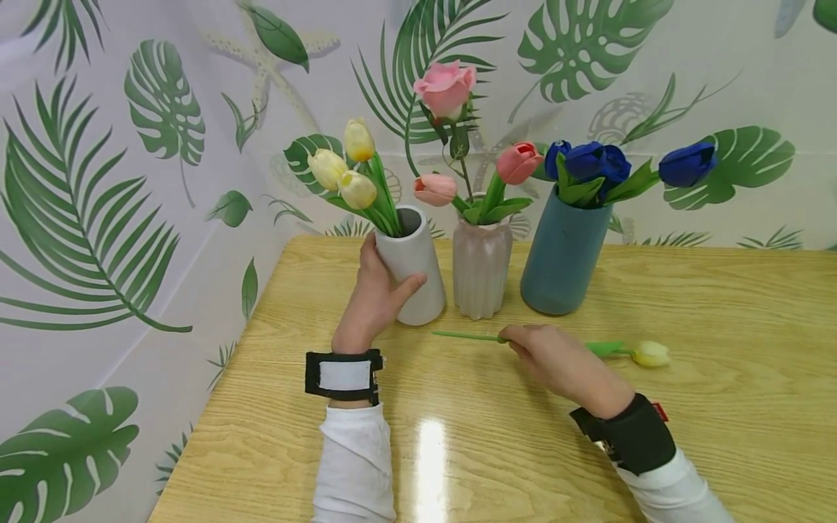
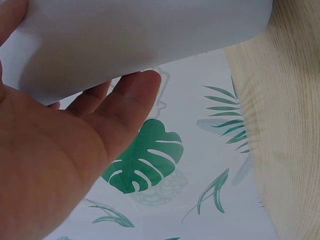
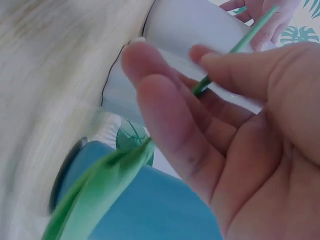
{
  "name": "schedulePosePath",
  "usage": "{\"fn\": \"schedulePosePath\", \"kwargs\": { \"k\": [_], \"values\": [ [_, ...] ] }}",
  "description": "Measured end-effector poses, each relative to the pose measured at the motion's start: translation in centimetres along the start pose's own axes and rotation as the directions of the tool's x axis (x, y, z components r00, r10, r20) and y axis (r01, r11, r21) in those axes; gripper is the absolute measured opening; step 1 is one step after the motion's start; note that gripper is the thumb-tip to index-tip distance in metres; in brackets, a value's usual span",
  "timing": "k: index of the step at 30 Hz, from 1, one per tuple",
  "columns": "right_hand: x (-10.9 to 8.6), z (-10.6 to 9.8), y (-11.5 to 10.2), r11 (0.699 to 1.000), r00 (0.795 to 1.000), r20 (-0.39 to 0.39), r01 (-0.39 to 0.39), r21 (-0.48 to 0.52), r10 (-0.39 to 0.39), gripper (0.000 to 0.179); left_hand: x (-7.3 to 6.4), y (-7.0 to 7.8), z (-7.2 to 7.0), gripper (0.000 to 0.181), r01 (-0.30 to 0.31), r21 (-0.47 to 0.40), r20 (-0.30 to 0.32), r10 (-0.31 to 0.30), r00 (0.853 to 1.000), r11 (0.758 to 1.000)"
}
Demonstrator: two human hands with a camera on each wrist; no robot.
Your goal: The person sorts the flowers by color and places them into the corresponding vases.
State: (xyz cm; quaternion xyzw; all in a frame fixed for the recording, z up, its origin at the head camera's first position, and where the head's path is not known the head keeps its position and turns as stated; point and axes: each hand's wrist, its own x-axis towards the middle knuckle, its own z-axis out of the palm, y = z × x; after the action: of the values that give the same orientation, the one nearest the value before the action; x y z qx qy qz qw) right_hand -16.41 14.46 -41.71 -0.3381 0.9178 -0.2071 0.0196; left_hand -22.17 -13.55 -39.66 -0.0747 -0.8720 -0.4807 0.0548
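My left hand (image 1: 375, 301) holds the white vase (image 1: 418, 283) around its left side, with the thumb across its front and the fingers behind. Three pale yellow tulips (image 1: 357, 190) lean left out of its mouth. In the left wrist view, fingertips (image 2: 145, 87) lie along the wall of the vase (image 2: 150, 35). With my right hand (image 1: 556, 359) I pinch the green stem of a single yellow tulip (image 1: 650, 354) low over the table. Its bare stem end points left toward the white vase, its bloom right. The right wrist view shows the stem (image 3: 202, 86) between thumb and fingers.
A ribbed pinkish vase (image 1: 482, 269) with a pink rose and two pink tulips stands beside the white one. Right of it is a blue vase (image 1: 564, 250) with several blue tulips. The wooden table (image 1: 739, 378) meets a leaf-patterned wall (image 1: 216, 181) behind and at left.
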Motion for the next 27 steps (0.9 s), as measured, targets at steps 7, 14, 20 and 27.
{"fn": "schedulePosePath", "kwargs": {
  "k": [7,14,20,27],
  "values": [
    [-0.06,0.15,0.14,1.0,1.0,-0.019,0.005,-0.013,-0.006,0.017,-0.05,0.02,0.0,0.097,-0.003,-0.011,0.003,0.003,1.0,1.0],
    [-0.04,0.16,0.09,0.999,0.999,0.03,-0.025,-0.025,0.026,0.016,-0.07,-0.03,0.02,0.098,-0.002,-0.015,0.001,0.002,1.0,1.0],
    [-0.15,0.16,0.13,1.0,1.0,0.013,-0.001,-0.023,0.001,0.013,-0.08,-0.05,0.05,0.098,-0.012,-0.013,0.002,0.012,1.0,1.0],
    [-0.29,0.14,0.19,0.997,1.0,-0.014,0.02,-0.079,-0.021,0.013,-0.01,-0.06,0.07,0.097,-0.017,-0.013,-0.005,0.017,1.0,1.0]
  ]
}}
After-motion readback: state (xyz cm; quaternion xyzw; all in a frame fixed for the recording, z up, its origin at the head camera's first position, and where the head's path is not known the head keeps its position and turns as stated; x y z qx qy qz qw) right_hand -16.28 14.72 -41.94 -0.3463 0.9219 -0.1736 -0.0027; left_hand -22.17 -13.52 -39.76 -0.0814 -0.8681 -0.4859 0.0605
